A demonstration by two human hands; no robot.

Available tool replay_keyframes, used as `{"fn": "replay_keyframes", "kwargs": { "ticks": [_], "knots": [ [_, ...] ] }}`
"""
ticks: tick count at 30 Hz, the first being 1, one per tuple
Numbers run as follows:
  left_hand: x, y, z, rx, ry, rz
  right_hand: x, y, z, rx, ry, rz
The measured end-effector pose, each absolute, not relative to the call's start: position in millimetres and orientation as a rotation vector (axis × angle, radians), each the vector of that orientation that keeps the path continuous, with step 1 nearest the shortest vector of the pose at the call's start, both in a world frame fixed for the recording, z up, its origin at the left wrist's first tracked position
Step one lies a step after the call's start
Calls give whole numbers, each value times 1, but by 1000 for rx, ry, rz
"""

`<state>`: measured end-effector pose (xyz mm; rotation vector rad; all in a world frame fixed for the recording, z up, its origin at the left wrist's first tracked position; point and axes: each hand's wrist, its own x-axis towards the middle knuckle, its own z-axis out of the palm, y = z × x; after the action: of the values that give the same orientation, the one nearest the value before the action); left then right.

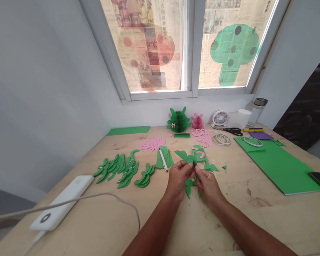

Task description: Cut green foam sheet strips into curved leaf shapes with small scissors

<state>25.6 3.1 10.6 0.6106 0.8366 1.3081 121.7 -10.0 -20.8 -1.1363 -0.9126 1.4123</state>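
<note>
Both hands meet over the middle of the table, fingertips pinched together. My left hand (179,176) is closed on a green paper piece (190,159) that shows just above the fingers. My right hand (206,182) pinches at the same spot, with the fingertips touching the piece's edge; part of it is hidden by the fingers. Green paper scraps (188,188) lie below and around the hands. Left of them is a white pen (163,160) on green paper strips (169,156). Curved green cut-outs (128,172) lie in overlapping rows farther left.
Pink cut-outs (153,143), a green honeycomb-paper figure (179,120) and a smaller pink one (197,121) are at the back. Tape rolls (222,139), black scissors (232,131), a yellow cutter (253,129) and green sheets (285,167) lie right. A white power bank (66,201) with a cable sits left.
</note>
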Motion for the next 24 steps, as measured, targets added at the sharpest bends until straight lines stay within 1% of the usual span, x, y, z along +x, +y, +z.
{"fn": "replay_keyframes", "kwargs": {
  "ticks": [14,24],
  "knots": [
    [26,6,6,569,780,1358,120,-13,-22,-1135,-894,1455],
    [23,9,6,572,926,1459,118,-15,-19,-1155,-884,1498]
  ]
}}
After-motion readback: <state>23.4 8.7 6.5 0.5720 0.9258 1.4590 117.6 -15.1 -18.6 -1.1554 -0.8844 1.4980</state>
